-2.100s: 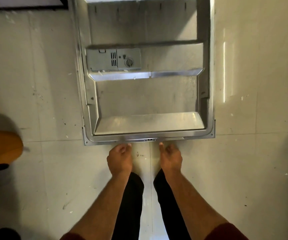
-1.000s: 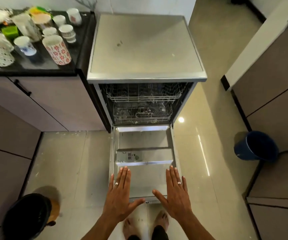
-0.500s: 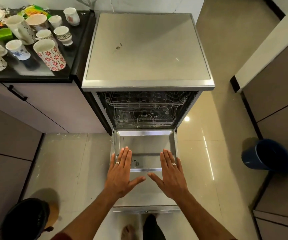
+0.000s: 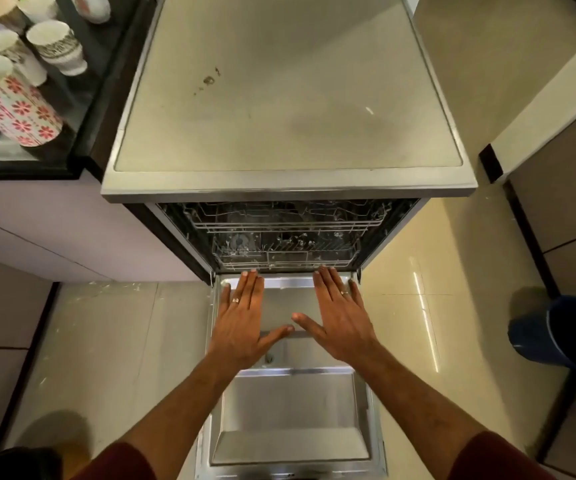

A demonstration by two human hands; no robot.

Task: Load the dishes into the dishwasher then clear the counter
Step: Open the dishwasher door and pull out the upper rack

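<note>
At the centre of the frame the dishwasher point(image 4: 288, 109) stands with its door point(image 4: 293, 410) dropped flat, left hand point(image 4: 245, 320) and right hand point(image 4: 340, 317) spread flat above it (fingertips near the lower rack point(image 4: 284, 252)), while cups point(image 4: 12, 95) crowd the counter point(image 4: 82, 109) at upper left

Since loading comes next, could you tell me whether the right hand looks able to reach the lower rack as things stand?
Probably yes: the right hand is open, its fingertips at the front edge of the lower rack, with the dishwasher door down and nothing between.
</note>
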